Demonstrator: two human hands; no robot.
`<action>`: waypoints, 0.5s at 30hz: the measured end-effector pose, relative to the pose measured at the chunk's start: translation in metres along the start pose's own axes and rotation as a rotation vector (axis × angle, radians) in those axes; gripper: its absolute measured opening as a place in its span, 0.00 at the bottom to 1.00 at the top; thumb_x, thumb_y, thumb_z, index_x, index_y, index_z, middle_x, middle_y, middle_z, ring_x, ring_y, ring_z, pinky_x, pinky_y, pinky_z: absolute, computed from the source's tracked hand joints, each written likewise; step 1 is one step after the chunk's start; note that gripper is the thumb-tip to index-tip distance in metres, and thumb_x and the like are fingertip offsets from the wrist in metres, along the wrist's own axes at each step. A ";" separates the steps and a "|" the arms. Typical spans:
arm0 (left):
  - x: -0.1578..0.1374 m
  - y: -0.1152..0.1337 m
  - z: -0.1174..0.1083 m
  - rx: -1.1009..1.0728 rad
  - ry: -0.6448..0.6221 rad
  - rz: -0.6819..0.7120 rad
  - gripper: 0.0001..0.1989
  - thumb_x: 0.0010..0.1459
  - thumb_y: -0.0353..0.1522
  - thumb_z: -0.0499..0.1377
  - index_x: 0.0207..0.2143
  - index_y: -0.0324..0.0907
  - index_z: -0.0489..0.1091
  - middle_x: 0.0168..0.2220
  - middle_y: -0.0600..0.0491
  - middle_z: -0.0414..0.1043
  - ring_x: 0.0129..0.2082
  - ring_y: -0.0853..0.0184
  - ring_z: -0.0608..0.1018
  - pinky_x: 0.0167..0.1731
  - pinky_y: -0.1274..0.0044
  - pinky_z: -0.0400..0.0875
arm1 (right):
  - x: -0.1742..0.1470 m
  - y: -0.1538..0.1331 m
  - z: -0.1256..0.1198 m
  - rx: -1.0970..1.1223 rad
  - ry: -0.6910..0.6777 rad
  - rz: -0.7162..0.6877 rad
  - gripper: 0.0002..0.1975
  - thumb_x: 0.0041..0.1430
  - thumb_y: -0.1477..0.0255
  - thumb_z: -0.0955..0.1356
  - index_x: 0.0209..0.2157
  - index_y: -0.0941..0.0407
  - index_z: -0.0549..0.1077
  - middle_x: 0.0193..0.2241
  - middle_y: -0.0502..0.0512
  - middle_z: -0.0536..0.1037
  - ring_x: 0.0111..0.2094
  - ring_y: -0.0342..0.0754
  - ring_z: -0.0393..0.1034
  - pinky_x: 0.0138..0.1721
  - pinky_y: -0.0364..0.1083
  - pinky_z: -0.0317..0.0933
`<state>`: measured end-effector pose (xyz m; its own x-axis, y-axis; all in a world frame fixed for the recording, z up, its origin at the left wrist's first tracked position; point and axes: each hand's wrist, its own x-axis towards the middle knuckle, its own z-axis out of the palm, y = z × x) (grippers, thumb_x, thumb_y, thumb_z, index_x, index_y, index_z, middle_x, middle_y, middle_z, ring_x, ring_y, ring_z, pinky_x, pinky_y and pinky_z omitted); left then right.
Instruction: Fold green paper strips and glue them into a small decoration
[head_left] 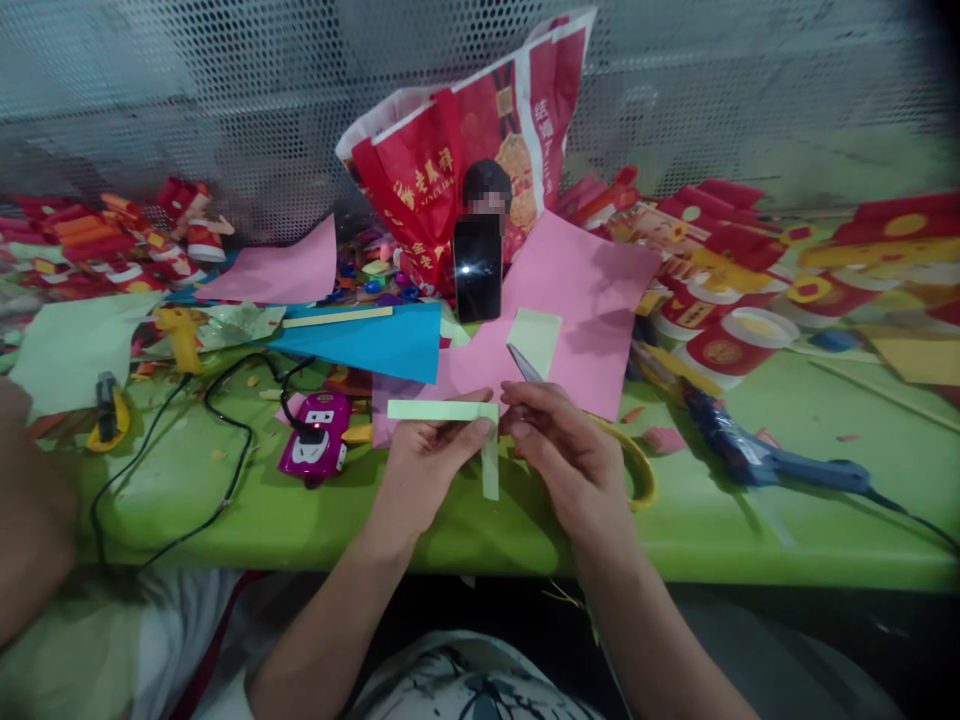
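My left hand point(435, 460) pinches pale green paper strips point(435, 410) between thumb and fingers. One length runs out to the left and another hangs down at its right end, making an L-shape. Close to that corner, the thumb and fingers of my right hand point(570, 450) are drawn together. A pair of scissors with a yellow handle point(643, 465) lies along my right hand, its blade point(523, 362) sticking out past the fingers; the middle is hidden by the hand. Behind both hands spread pink paper sheets point(577, 300) with a pale green piece point(536, 335) on top.
A magenta power socket point(319, 435) with black cables, a yellow cutter point(109, 415) and blue card point(375, 340) are leftward. A glue gun point(750, 445) and red paper cups point(739, 345) stand right. A phone point(478, 270) leans against a red bag point(420, 190). Another person's arm point(34, 500) is left.
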<state>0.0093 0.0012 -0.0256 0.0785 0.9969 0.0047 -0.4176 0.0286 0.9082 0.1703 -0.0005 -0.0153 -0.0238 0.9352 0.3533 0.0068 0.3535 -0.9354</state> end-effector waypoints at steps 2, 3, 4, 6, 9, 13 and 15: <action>0.000 0.002 0.002 0.012 -0.006 0.006 0.16 0.60 0.35 0.73 0.51 0.47 0.84 0.51 0.48 0.86 0.55 0.58 0.84 0.59 0.67 0.78 | 0.001 0.002 0.001 0.026 0.012 0.060 0.11 0.68 0.68 0.73 0.50 0.46 0.84 0.45 0.53 0.82 0.43 0.49 0.77 0.45 0.48 0.74; 0.000 0.003 0.003 0.022 -0.006 0.013 0.16 0.60 0.35 0.73 0.50 0.46 0.84 0.50 0.48 0.86 0.55 0.58 0.84 0.59 0.66 0.78 | 0.001 0.003 0.001 0.034 0.013 0.084 0.10 0.67 0.66 0.74 0.49 0.47 0.84 0.44 0.53 0.84 0.41 0.49 0.78 0.43 0.48 0.75; -0.001 0.004 0.004 0.035 -0.004 0.020 0.15 0.60 0.35 0.73 0.50 0.46 0.85 0.50 0.49 0.86 0.55 0.58 0.84 0.58 0.66 0.79 | 0.002 0.005 0.001 0.038 0.019 0.103 0.10 0.66 0.65 0.75 0.48 0.48 0.85 0.42 0.53 0.85 0.40 0.49 0.79 0.41 0.48 0.76; -0.001 0.005 0.006 0.070 0.006 0.030 0.14 0.59 0.34 0.74 0.48 0.47 0.85 0.49 0.50 0.86 0.54 0.58 0.84 0.57 0.67 0.79 | 0.003 0.007 0.002 0.042 0.041 0.121 0.11 0.63 0.65 0.77 0.46 0.50 0.85 0.39 0.53 0.86 0.37 0.49 0.80 0.39 0.48 0.76; -0.002 0.006 0.007 0.132 0.020 0.036 0.15 0.58 0.33 0.74 0.48 0.48 0.84 0.49 0.51 0.86 0.52 0.59 0.85 0.55 0.69 0.81 | 0.005 0.009 0.002 0.038 0.063 0.112 0.09 0.59 0.66 0.79 0.42 0.51 0.85 0.37 0.53 0.86 0.36 0.49 0.80 0.39 0.48 0.77; -0.003 0.004 0.006 0.206 0.046 0.046 0.22 0.56 0.33 0.75 0.54 0.47 0.82 0.46 0.50 0.86 0.44 0.60 0.86 0.46 0.71 0.83 | 0.006 0.007 0.003 0.008 0.103 0.087 0.04 0.59 0.68 0.78 0.37 0.50 0.86 0.34 0.52 0.86 0.35 0.49 0.79 0.39 0.48 0.76; -0.003 0.004 0.005 0.229 0.067 0.059 0.19 0.57 0.34 0.74 0.51 0.45 0.82 0.43 0.50 0.87 0.41 0.61 0.86 0.43 0.72 0.82 | 0.007 0.006 0.003 0.006 0.111 0.083 0.03 0.59 0.69 0.78 0.37 0.50 0.86 0.33 0.51 0.86 0.33 0.48 0.78 0.38 0.47 0.75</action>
<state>0.0126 -0.0016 -0.0201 -0.0028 0.9992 0.0396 -0.2028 -0.0394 0.9784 0.1669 0.0078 -0.0181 0.0871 0.9579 0.2736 -0.0015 0.2747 -0.9615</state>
